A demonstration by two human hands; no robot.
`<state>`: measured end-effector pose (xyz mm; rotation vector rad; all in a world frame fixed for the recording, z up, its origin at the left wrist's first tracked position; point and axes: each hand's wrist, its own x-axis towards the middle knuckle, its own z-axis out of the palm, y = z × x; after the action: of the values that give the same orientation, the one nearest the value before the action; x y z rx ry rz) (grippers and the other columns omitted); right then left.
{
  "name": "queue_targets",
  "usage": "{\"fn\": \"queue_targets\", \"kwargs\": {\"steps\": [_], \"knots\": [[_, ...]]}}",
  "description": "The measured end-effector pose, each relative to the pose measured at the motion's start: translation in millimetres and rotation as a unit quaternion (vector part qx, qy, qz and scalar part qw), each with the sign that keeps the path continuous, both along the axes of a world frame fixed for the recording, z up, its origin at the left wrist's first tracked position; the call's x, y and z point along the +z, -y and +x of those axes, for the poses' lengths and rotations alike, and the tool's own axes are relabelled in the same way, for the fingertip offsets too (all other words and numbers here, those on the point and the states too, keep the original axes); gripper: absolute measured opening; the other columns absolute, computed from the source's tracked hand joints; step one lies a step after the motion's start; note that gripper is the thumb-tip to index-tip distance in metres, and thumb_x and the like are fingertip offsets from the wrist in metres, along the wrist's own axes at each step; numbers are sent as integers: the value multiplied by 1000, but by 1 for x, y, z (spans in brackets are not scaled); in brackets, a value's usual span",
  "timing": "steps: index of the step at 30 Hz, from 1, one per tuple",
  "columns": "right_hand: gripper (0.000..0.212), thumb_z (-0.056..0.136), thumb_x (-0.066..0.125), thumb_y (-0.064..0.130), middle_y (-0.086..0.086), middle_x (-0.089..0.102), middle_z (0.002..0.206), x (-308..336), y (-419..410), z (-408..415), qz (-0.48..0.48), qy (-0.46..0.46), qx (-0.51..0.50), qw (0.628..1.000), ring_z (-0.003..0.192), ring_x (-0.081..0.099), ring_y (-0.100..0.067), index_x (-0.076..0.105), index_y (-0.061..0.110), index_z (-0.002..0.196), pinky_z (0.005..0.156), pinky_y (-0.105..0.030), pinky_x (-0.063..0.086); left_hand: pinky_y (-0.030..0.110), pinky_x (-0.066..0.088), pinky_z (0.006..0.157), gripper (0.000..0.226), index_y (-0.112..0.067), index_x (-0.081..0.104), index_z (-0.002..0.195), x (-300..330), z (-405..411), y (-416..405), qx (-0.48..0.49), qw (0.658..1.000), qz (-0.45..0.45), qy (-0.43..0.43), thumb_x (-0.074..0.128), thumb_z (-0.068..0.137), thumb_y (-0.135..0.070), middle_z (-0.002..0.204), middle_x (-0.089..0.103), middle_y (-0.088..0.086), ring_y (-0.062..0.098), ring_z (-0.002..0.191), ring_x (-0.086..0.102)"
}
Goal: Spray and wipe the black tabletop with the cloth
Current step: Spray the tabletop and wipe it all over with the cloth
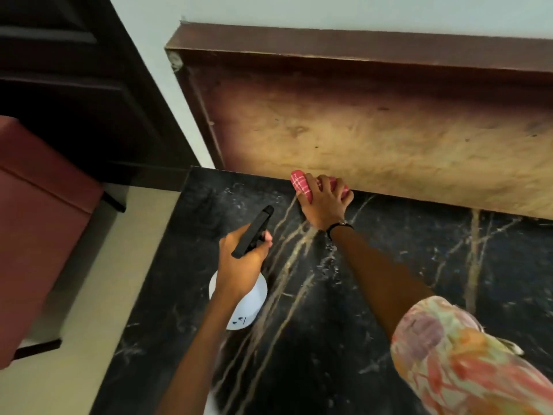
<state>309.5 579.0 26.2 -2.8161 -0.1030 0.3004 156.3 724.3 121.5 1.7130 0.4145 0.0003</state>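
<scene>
Black tabletop (374,280) looks like polished stone w/ pale tan and white veins, smooth and slightly glossy, wet-looking streaks near centre. Cloth (302,184) is pink-red woven fabric w/ thin white grid lines, soft and matt; spray bottle (248,307) has white smooth plastic body and black matt plastic head. Board (374,121) behind is worn wood, yellow-brown, stained and rough-looking, w/ darker brown frame; sleeve (454,354) is printed cloth, matt.
</scene>
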Motion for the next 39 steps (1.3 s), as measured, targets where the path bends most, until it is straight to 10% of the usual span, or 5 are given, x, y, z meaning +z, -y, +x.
{"fn": "queue_targets", "kwargs": {"steps": [19,32,39], "knots": [[54,98,35,46,4,12,159,-16,-238,1,23,49,139,989,144,-2,-38,20,37,149,109,-66,0,14,38,48,22,-5,66,75,-5,-39,-161,95,995,11,-23,52,77,12,70,63,11,7,43,51],[48,93,34,53,3,41,148,-25,-200,-155,33,127,385,913,140,25,-34,40,38,138,108,-64,14,34,30,50,19,3,60,69,5,-108,-165,175,983,19,-44,50,59,-9,51,49,10,20,43,36],[56,92,26,61,7,25,155,-23,-198,-119,-39,112,409,905,144,15,-34,26,43,144,110,-68,8,30,34,52,16,-18,63,65,12,-148,-179,177,982,57,-34,51,65,-7,63,60,13,16,45,44]]}}
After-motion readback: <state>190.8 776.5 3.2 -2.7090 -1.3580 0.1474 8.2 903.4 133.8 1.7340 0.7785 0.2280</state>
